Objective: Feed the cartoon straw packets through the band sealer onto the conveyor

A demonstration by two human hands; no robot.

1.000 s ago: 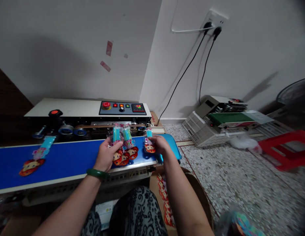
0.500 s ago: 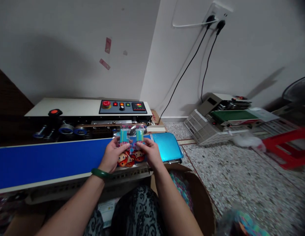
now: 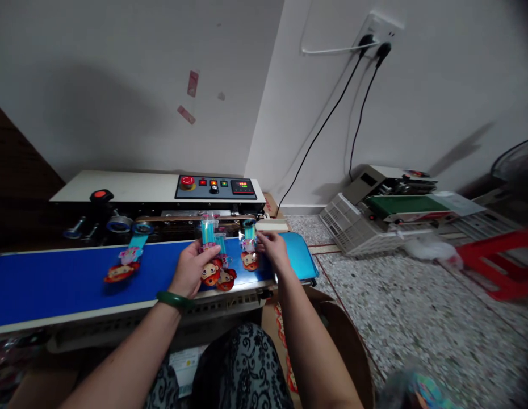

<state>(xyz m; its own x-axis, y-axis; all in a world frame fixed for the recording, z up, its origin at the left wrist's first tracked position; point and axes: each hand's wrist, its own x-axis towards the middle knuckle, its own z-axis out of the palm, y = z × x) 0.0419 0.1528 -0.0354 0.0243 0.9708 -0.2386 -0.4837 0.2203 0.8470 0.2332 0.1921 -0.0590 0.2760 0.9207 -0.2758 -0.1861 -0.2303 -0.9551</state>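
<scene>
Clear plastic packets with blue sticks and red-haired cartoon faces (image 3: pixel 210 272): your left hand (image 3: pixel 189 270) pinches at least two; your right hand (image 3: pixel 271 250) touches another's edge, grip unclear, above flat blue belt (image 3: pixel 158 266). Probably light, slippery; hold mid-body.

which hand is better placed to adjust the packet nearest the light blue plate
Probably the right hand: its fingertips are at the edge of that packet, on the side toward the plate. The left hand is busy holding other packets.
</scene>
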